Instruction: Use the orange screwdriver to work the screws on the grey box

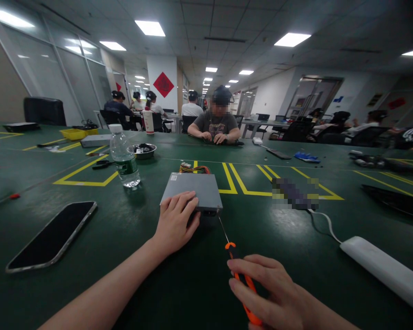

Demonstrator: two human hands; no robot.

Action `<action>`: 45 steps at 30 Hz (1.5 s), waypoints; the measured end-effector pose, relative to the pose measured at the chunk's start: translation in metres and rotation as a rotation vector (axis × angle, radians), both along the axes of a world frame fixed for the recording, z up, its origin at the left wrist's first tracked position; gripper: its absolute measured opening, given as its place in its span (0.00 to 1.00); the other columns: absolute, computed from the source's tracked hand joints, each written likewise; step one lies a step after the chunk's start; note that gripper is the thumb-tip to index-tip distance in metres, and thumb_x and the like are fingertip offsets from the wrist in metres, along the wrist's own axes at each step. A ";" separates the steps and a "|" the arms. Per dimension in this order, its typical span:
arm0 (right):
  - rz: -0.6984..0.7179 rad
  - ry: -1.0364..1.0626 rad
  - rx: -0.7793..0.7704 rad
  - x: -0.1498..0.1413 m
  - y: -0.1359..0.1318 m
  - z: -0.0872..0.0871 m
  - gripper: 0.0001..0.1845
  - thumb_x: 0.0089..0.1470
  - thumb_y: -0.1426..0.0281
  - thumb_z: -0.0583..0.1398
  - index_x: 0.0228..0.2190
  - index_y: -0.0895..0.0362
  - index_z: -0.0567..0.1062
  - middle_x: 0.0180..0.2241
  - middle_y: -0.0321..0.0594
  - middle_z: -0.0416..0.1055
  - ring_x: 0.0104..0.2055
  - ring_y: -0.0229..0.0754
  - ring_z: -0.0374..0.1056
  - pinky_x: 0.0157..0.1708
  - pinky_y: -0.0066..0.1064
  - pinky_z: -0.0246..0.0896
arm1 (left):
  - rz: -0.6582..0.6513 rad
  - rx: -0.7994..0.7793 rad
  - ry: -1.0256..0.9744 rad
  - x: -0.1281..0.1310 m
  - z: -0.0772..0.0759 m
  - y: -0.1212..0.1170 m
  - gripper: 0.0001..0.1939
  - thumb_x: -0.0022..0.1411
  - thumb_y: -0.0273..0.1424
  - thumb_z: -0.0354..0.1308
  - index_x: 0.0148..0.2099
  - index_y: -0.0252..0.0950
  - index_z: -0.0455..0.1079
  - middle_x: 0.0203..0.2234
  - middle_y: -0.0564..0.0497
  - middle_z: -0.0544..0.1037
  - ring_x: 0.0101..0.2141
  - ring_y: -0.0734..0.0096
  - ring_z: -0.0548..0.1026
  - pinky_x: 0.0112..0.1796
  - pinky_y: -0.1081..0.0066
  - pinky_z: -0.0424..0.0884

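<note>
A grey metal power supply unit (203, 188) lies on the green table, its bundle of coloured wires (196, 169) coming out at the far side. My left hand (177, 222) is closed over its near left edge, fingers across the top and thumb down by the front face. In my right hand (268, 288) is a screwdriver (246, 286) with an orange and black handle. Its thin shaft slants up and away, and the tip meets the front face near the right corner. Whether a screw sits under the tip is too small to tell.
Left of the unit stand a water bottle (124, 160) and a metal bowl (147, 155) of small dark parts. A phone (51, 236) lies nearer left. A white power strip (382, 266) with a cable is at right. Across the table sits a person (216, 121).
</note>
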State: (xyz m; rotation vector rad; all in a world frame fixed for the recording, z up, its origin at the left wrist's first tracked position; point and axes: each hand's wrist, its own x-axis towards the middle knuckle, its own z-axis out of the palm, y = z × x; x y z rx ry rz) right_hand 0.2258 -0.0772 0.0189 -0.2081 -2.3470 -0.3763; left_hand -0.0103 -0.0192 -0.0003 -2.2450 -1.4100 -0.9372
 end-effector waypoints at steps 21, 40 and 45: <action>0.010 -0.041 -0.013 -0.009 -0.001 -0.002 0.15 0.59 0.61 0.52 0.35 0.60 0.72 0.35 0.48 0.70 0.30 0.39 0.68 0.28 0.31 0.63 | 0.017 0.009 0.006 0.002 0.001 -0.002 0.12 0.61 0.34 0.49 0.48 0.40 0.63 0.50 0.47 0.70 0.50 0.59 0.66 0.45 0.58 0.55; 0.016 0.004 -0.138 -0.017 -0.004 -0.007 0.15 0.59 0.63 0.53 0.25 0.60 0.65 0.38 0.55 0.72 0.27 0.37 0.69 0.27 0.29 0.67 | 0.017 -0.014 -0.006 0.002 0.002 -0.002 0.13 0.61 0.34 0.49 0.48 0.40 0.63 0.51 0.47 0.69 0.51 0.59 0.65 0.46 0.57 0.55; 0.036 -0.102 -0.097 -0.016 -0.003 -0.002 0.18 0.62 0.63 0.45 0.42 0.60 0.68 0.39 0.52 0.71 0.38 0.43 0.71 0.32 0.33 0.68 | 0.016 -0.016 -0.005 0.002 0.002 -0.002 0.13 0.61 0.34 0.49 0.48 0.41 0.63 0.51 0.47 0.70 0.51 0.59 0.65 0.46 0.57 0.55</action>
